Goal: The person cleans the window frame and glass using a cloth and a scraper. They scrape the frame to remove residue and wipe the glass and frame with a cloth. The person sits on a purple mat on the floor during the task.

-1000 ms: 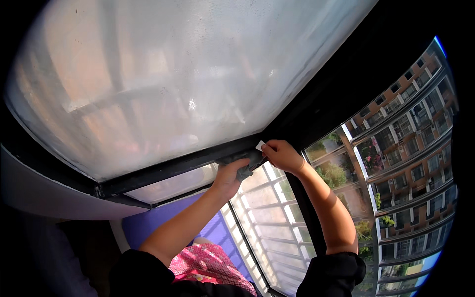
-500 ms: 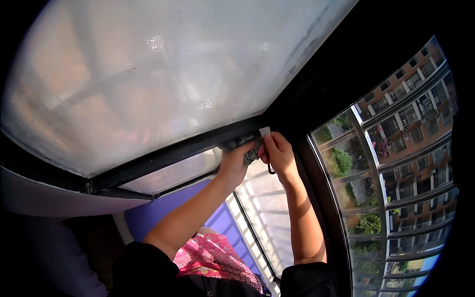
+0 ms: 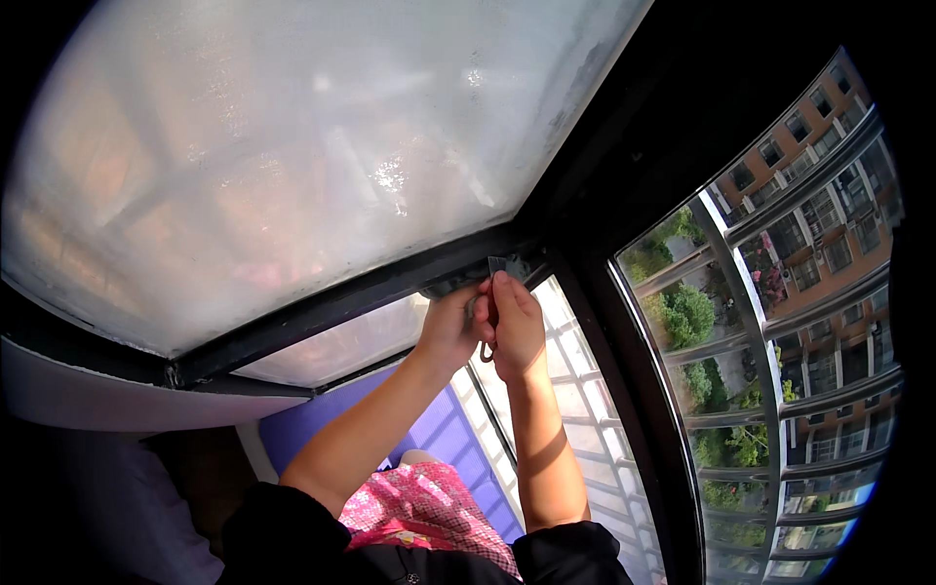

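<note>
My right hand is closed round a small scraper. Its flat blade points up toward the dark window frame, and a loop shows at the handle's lower end. Just left of it, my left hand grips a dark grey-green cloth, bunched up against the frame bar. Both hands meet near the frame's corner, fingers nearly touching, and they partly hide the cloth and the scraper's handle.
A large cloudy glass pane with wet streaks fills the upper left. On the right, a window with curved metal bars faces brick buildings and greenery. Below lie a purple mat and a sunlit, barred-shadow surface.
My right hand has moved left with the scraper, closer to my left hand. The blade, bright before, now looks dark. My left hand has shifted slightly left and down, still on the cloth.
</note>
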The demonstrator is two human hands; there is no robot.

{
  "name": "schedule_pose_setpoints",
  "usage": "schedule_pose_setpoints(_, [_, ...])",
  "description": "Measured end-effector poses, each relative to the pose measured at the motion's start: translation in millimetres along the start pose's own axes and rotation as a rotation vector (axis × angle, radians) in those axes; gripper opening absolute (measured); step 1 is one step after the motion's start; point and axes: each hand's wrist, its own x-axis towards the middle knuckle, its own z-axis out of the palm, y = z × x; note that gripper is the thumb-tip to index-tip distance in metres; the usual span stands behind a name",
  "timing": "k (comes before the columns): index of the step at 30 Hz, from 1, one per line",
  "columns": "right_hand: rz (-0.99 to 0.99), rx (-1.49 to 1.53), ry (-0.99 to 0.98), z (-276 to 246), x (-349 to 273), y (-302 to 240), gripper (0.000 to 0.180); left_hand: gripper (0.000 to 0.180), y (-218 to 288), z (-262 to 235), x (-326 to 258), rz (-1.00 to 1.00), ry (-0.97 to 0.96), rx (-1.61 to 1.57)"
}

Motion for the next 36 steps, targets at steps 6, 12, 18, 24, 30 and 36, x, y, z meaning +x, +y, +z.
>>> schedule_pose_setpoints(6, [-0.017, 0.205, 0.071, 12.5, 2.8, 6.8, 0.027, 0.011, 8.5, -2.0, -5.4, -0.128, -0.107, -0.162])
schedule_pose_setpoints(12, [-0.062, 0.307, 0.115, 26.5, 9.2, 1.1, 0.028, 0.015, 7.8, -10.5, -1.2, -0.048, -0.231, -0.178])
schedule_pose_setpoints(18, [-0.07, 0.225, 0.151, 31.8, 2.0, 11.1, 0.027, 0.019, 19.0, -16.1, -5.3, -0.129, -0.323, -0.099])
schedule_pose_setpoints(24, [-0.075, 0.287, 0.142, 33.1, 2.7, 9.7, 0.026, 0.015, 19.9, -17.5, -5.2, -0.126, -0.305, -0.13])
schedule_pose_setpoints(30, [-0.058, 0.314, 0.156, 32.6, 0.3, 10.7, 0.026, 0.015, 16.6, -6.0, -11.5, -0.087, -0.101, -0.078])
schedule_pose_setpoints(36, [-0.041, 0.212, 0.091, 18.9, -0.2, 0.4, 0.025, 0.017, 17.1, -11.1, -3.3, -0.162, -0.25, -0.131])
